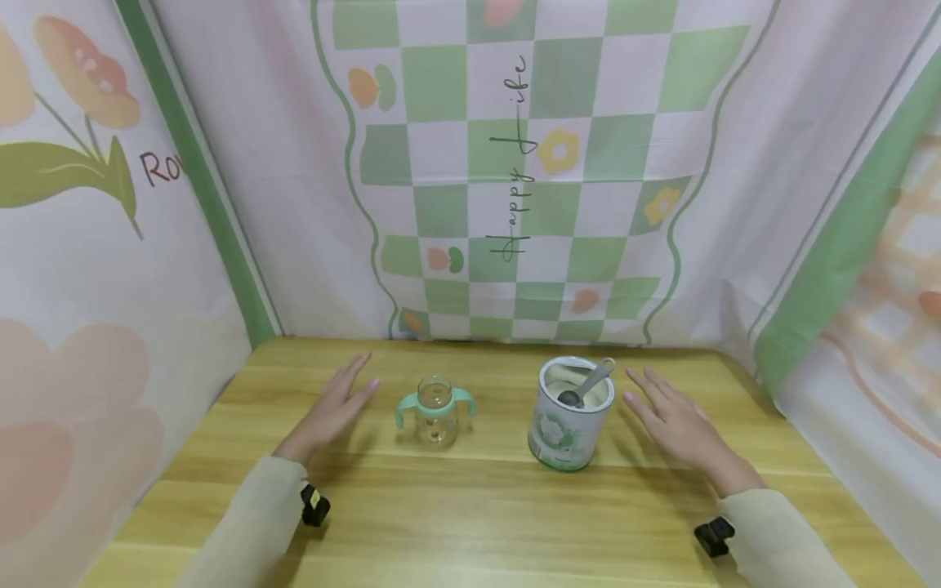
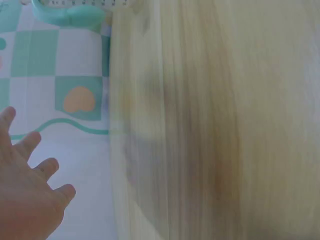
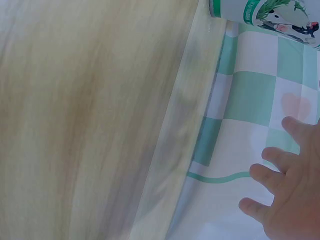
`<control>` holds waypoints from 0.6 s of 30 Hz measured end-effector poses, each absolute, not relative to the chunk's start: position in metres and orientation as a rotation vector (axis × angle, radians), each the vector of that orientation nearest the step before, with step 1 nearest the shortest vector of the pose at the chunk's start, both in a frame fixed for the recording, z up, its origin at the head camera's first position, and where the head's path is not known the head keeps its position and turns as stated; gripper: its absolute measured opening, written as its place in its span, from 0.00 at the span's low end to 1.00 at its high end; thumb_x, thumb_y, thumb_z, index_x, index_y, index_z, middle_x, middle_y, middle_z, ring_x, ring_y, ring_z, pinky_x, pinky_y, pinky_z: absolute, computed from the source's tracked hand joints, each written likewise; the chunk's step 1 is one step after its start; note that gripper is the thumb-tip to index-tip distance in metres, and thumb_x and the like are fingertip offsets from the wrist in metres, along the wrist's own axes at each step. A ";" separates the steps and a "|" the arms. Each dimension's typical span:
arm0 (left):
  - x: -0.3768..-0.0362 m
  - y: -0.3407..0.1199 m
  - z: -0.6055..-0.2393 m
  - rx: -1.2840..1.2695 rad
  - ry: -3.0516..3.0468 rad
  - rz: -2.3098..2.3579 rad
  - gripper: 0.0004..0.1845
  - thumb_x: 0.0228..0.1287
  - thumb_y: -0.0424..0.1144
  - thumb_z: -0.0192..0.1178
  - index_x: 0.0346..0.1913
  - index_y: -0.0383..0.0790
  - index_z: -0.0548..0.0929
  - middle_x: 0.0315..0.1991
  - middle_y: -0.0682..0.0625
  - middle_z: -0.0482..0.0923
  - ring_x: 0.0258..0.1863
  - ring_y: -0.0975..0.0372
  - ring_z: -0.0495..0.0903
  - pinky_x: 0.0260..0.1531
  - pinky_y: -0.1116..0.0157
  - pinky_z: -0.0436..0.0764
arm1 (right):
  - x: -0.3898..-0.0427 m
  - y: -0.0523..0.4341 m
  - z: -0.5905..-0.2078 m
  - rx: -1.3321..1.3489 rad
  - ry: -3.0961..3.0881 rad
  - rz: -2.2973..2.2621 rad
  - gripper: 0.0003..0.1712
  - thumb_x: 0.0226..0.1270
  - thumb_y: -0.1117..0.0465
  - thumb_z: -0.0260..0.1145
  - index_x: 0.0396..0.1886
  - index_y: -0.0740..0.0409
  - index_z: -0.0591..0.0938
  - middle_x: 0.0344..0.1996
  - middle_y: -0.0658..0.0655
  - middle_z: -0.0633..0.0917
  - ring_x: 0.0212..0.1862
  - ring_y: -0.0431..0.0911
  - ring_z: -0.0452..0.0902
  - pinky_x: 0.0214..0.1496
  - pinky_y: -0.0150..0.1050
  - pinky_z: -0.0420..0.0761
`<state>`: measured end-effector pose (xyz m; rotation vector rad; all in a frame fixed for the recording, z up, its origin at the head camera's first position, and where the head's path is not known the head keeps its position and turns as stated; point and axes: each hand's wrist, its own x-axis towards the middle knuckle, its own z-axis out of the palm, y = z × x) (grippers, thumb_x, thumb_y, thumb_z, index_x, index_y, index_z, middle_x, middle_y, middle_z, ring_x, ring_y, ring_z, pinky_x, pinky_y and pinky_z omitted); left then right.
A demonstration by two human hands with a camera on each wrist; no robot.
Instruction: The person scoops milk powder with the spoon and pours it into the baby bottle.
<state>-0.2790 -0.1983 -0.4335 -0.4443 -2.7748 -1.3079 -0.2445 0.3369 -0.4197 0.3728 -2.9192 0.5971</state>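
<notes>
A clear baby bottle with mint-green side handles stands upright and uncapped on the wooden table. To its right is an opened milk powder can, with a grey scoop leaning in the pale powder. My left hand is held left of the bottle, apart from it, fingers extended. On the far side of the can, my right hand is close to it without holding it, its fingers also straight. The left wrist view catches a green bottle handle; the right wrist view catches the can's lower part.
The wooden table ends at a hanging checkered cloth at the back. Printed fabric walls stand at both sides. A small black device sits at each wrist.
</notes>
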 end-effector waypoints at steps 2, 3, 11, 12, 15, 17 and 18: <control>-0.279 -0.197 -0.433 -0.472 -2.747 -1.329 0.34 0.79 0.59 0.44 0.80 0.52 0.52 0.80 0.43 0.45 0.77 0.42 0.45 0.65 0.30 0.46 | -0.244 0.336 -0.419 0.389 -2.898 0.638 0.36 0.84 0.42 0.40 0.80 0.57 0.55 0.75 0.74 0.54 0.71 0.76 0.51 0.63 0.79 0.48; -0.279 -0.196 -0.433 -0.491 -2.733 -1.336 0.33 0.79 0.58 0.45 0.80 0.51 0.55 0.79 0.43 0.47 0.76 0.42 0.47 0.65 0.30 0.48 | -0.244 0.335 -0.418 0.398 -2.885 0.661 0.36 0.84 0.43 0.40 0.80 0.58 0.56 0.74 0.74 0.56 0.71 0.75 0.52 0.63 0.78 0.49; -0.277 -0.178 -0.422 -0.534 -2.657 -1.354 0.27 0.78 0.56 0.49 0.73 0.50 0.68 0.73 0.45 0.62 0.70 0.47 0.64 0.65 0.38 0.63 | -0.242 0.332 -0.407 0.386 -2.824 0.814 0.35 0.84 0.43 0.38 0.73 0.64 0.67 0.66 0.70 0.73 0.65 0.71 0.67 0.63 0.70 0.65; -0.277 -0.176 -0.421 -0.542 -2.648 -1.354 0.26 0.79 0.54 0.50 0.72 0.49 0.69 0.72 0.45 0.64 0.68 0.47 0.66 0.65 0.39 0.64 | -0.241 0.332 -0.406 0.383 -2.820 0.814 0.35 0.84 0.43 0.38 0.72 0.64 0.68 0.65 0.70 0.74 0.65 0.70 0.67 0.63 0.69 0.65; -0.280 -0.170 -0.419 -0.591 -2.606 -1.352 0.22 0.79 0.48 0.52 0.69 0.44 0.72 0.68 0.45 0.69 0.64 0.48 0.70 0.65 0.42 0.67 | -0.241 0.330 -0.402 0.379 -2.813 0.821 0.34 0.84 0.43 0.38 0.69 0.63 0.72 0.61 0.69 0.78 0.62 0.69 0.71 0.61 0.68 0.69; -0.282 -0.166 -0.418 -0.642 -2.582 -1.342 0.21 0.78 0.45 0.53 0.67 0.41 0.74 0.66 0.45 0.72 0.62 0.49 0.73 0.64 0.44 0.68 | -0.240 0.330 -0.401 0.374 -2.803 0.827 0.33 0.84 0.43 0.38 0.67 0.63 0.74 0.57 0.69 0.81 0.60 0.68 0.74 0.58 0.68 0.71; -0.283 -0.163 -0.417 -0.666 -2.574 -1.338 0.21 0.78 0.44 0.54 0.67 0.40 0.74 0.65 0.44 0.73 0.61 0.48 0.74 0.63 0.44 0.69 | -0.241 0.330 -0.400 0.376 -2.796 0.830 0.33 0.85 0.44 0.38 0.66 0.63 0.74 0.56 0.68 0.82 0.59 0.68 0.75 0.57 0.68 0.72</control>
